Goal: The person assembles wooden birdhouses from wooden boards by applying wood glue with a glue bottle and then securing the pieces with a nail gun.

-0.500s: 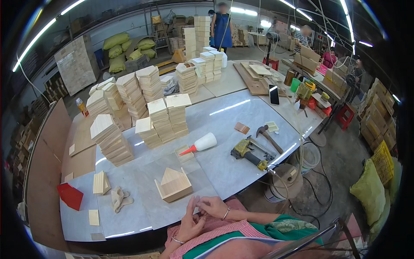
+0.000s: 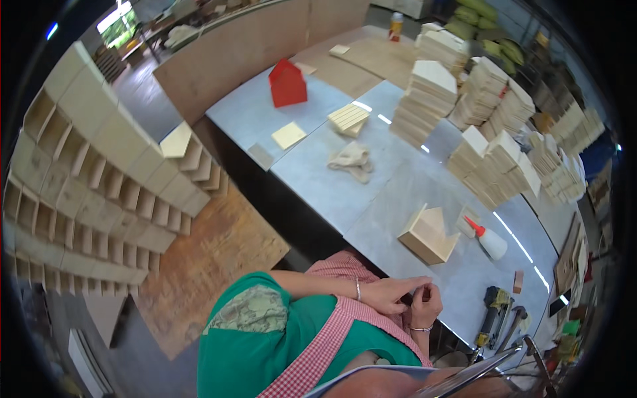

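Note:
My left hand (image 2: pixel 388 294) and my right hand (image 2: pixel 426 306) meet in front of my lap, by the table's near edge. Their fingers are bent and pressed together at the tips; anything between them is too small or hidden to make out. Closest to them on the table is a house-shaped wooden box (image 2: pixel 424 247) with an open top side. Beyond it lies a white glue bottle (image 2: pixel 492 243) with a red nozzle, its tip over a small pale wooden piece (image 2: pixel 467 219). A nail gun (image 2: pixel 492 317) and a hammer (image 2: pixel 515 326) rest to the right.
Tall stacks of house-shaped boards (image 2: pixel 424 99) stand on the table's far side. A crumpled cloth glove (image 2: pixel 350 160), grooved wooden pieces (image 2: pixel 348 118) and a red house-shaped piece (image 2: pixel 288 83) lie leftward. High rows of wooden boxes (image 2: pixel 99 179) stand on a plywood board (image 2: pixel 212 265) at my left.
My view has swung left, bringing the rows of boxes at my left into sight and shifting the table rightward. My hands stay together at my lap; the things on the table appear unmoved.

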The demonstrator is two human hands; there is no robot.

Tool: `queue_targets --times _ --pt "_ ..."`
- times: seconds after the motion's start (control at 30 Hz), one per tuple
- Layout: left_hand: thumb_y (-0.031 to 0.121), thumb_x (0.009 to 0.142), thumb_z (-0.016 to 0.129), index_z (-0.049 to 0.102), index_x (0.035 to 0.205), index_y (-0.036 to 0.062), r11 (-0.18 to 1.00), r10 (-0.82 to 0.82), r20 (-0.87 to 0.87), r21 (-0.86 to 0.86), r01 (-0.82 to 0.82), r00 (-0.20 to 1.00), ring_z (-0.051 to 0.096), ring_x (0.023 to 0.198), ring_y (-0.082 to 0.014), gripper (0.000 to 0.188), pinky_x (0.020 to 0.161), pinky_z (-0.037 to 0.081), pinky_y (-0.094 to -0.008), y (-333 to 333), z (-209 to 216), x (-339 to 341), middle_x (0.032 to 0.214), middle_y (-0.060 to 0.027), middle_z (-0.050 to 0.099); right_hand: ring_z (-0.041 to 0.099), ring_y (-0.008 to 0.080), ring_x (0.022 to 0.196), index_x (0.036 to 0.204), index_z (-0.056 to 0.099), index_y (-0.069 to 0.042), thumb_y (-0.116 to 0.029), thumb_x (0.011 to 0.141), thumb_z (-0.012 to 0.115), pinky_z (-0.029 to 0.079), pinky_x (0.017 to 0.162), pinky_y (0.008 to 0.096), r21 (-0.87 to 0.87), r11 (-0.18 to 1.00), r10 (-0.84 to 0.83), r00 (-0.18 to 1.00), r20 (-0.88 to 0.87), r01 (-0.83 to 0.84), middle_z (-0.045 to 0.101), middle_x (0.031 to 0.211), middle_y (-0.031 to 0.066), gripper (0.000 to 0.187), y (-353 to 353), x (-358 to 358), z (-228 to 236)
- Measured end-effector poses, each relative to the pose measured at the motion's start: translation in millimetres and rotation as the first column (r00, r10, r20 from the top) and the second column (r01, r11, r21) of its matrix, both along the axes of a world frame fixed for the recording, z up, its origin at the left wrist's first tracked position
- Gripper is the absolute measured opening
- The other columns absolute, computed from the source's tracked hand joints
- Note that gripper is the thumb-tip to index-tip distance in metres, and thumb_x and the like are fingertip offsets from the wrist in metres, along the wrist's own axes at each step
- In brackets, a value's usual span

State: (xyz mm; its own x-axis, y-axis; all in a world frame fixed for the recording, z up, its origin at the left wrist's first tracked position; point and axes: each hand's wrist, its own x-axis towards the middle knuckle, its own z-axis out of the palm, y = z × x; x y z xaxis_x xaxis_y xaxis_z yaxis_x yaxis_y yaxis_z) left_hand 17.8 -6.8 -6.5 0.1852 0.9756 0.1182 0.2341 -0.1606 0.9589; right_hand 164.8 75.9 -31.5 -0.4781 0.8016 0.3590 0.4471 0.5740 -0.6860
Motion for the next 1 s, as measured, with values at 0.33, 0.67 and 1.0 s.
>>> queue_targets --times 0.33,0.67,1.0 --pt "0.008 0.074 0.058 0.010 0.143 0.0016 0.976 0.082 -0.047 0.207 -0.070 0.996 0.054 0.109 -0.0364 0.084 0.084 0.050 -0.0370 1 -26 -9 0.137 -0.0242 0.034 0.054 0.0205 0.050 0.074 0.053 -0.001 -0.011 0.079 0.063 0.043 0.049 0.0315 -0.018 0.999 0.040 0.997 0.058 -0.039 0.056 0.060 0.0107 0.016 2 -19 1" --pt "0.007 0.075 0.058 0.013 0.143 0.0026 0.996 0.021 0.123 0.083 -0.031 0.992 0.053 0.111 -0.0314 0.082 0.090 0.045 -0.0351 -4 -26 -13 0.128 -0.0234 0.045 0.051 0.0298 0.049 0.069 0.048 -0.003 -0.020 0.078 0.063 0.039 0.046 0.0384 0.044 0.994 0.095 0.995 0.031 -0.096 0.050 0.057 0.0138 0.025 -1 -26 -1" --pt "0.011 0.081 0.057 0.008 0.144 0.0035 0.992 -0.044 0.133 -0.112 0.059 0.990 0.041 0.126 -0.0259 0.080 0.103 0.035 -0.0322 -8 -7 -19 0.139 -0.0217 0.036 0.053 0.0300 0.048 0.065 0.049 -0.004 -0.010 0.070 0.059 0.040 0.046 0.0395 0.058 0.994 0.089 0.996 0.004 -0.089 0.051 0.056 0.0125 0.013 2 -24 -15"
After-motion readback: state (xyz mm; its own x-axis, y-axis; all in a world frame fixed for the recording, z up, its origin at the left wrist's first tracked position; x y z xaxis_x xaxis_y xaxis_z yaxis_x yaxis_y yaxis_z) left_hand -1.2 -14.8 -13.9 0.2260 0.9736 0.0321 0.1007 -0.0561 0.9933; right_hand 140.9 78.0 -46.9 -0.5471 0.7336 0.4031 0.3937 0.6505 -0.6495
